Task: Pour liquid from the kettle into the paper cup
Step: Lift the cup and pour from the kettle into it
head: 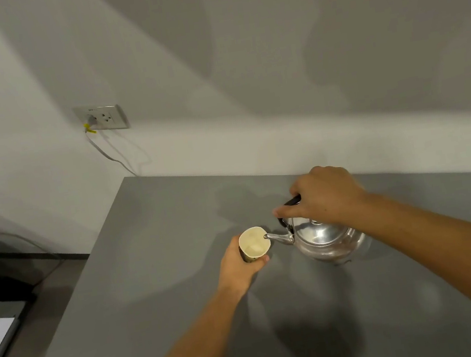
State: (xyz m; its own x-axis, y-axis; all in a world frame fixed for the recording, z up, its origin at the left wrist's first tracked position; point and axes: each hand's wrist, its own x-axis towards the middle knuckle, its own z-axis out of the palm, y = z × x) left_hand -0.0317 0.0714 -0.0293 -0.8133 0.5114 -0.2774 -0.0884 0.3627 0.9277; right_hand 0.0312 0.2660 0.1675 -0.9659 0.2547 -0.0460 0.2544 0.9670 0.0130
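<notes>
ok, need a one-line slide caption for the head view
Right hand tips a steel kettle by its black handle, spout over a paper cup held by the left hand.

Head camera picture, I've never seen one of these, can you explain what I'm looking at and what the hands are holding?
This is one wide-angle view from a camera worn on a person's head, looking down at their own bare hands; there is no robot. The left hand grips a pale paper cup over a plain grey tabletop. The right hand holds the black handle of a shiny round metal kettle, tilted so its spout tip sits over the cup's rim. A white wall socket with a plugged cable is behind.
</notes>
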